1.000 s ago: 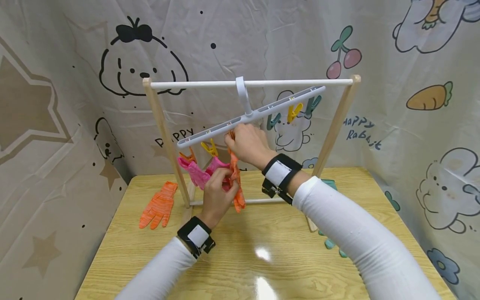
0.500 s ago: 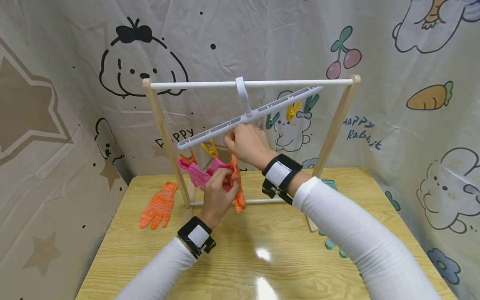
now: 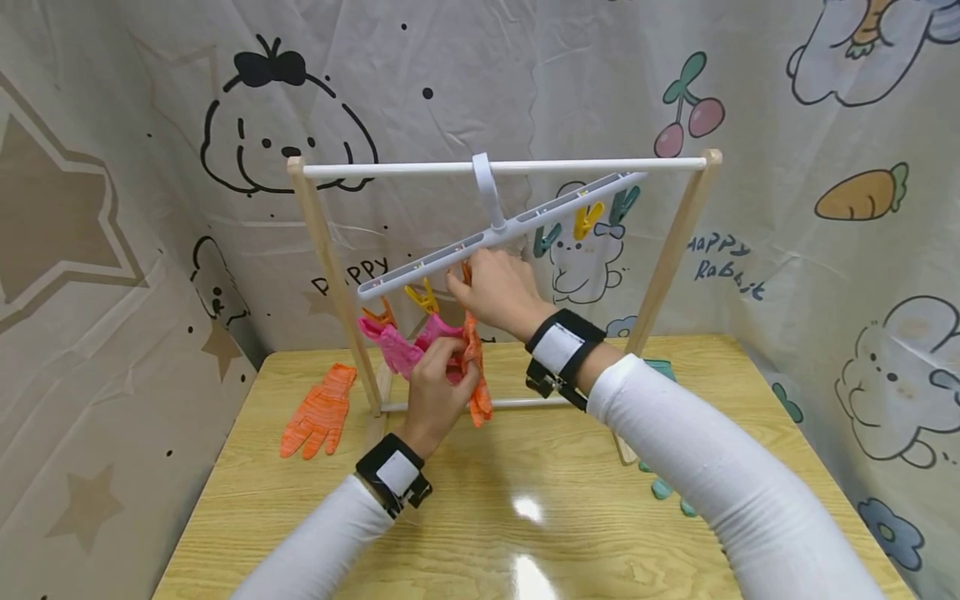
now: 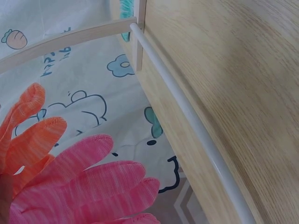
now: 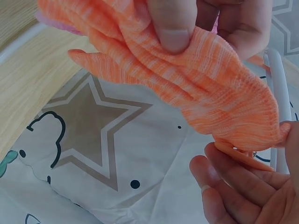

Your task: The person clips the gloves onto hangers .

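Observation:
My left hand (image 3: 438, 392) pinches an orange knitted glove (image 3: 480, 402) between thumb and fingers, below the left arm of a tilted grey clip hanger (image 3: 420, 270). Just under the hanger's middle, my right hand (image 3: 502, 287) grips an orange clothespin (image 5: 243, 157) at the glove's cuff; the right wrist view shows the fingers on it. How far the cuff sits inside the clothespin is hard to tell. Beside the orange glove hangs a pink glove (image 3: 397, 346), under another orange clothespin (image 3: 380, 312) and a yellow clothespin (image 3: 423, 296).
The hanger hooks over the white bar (image 3: 600, 166) of a wooden-legged rack. Two teal clothespins and a yellow clothespin (image 3: 588, 220) hang on its right arm. Another orange glove (image 3: 321, 411) lies left on the table (image 3: 585, 533). A teal glove (image 3: 662, 487) lies right, mostly behind the right sleeve.
Both hands keep nearly the same place and the same hold. The hanger's right end with its clothespins has shifted very slightly.

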### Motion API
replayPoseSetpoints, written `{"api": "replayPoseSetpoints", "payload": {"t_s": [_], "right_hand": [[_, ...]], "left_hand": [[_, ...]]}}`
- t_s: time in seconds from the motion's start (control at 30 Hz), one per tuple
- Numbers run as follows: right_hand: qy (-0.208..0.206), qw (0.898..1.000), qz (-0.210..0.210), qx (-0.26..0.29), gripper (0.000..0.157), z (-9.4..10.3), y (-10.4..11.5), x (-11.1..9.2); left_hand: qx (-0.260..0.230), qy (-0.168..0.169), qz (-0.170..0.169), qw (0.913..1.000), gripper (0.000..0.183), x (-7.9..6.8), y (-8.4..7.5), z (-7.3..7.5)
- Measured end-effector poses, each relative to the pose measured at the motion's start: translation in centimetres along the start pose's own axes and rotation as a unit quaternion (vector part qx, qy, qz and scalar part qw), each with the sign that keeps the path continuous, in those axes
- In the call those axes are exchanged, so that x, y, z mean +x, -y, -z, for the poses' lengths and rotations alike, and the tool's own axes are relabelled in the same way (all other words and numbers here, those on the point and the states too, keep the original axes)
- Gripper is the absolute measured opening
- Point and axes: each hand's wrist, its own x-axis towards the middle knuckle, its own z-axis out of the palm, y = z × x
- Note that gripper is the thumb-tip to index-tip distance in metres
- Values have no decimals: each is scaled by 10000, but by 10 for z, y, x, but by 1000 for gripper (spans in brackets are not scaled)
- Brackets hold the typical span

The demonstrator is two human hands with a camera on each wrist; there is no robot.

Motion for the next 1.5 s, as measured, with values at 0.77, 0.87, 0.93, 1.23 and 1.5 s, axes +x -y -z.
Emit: {"api": "replayPoseSetpoints", "payload": {"t_s": [0.77,0.87,0.93,1.23,1.5], "right_hand": [[-115,9989,90,454,34,-9,-2,-6],[-126,9988,104,451,35,-10,-2,-6],[-146,9989,117,429,34,-10,-2,-6],[-174,9987,52,471,40,-12,-3,-7],[-275,9977,122,608,46,-17,-7,-12]], "left_hand": [[7,2,182,9998,14,-5,4,0],[116,67,278,9995,15,-4,4,2],[194,105,367,9991,16,-4,4,2],[549,188,697,9959,16,-3,4,4],[795,77,684,9945,15,-4,6,3]]}}
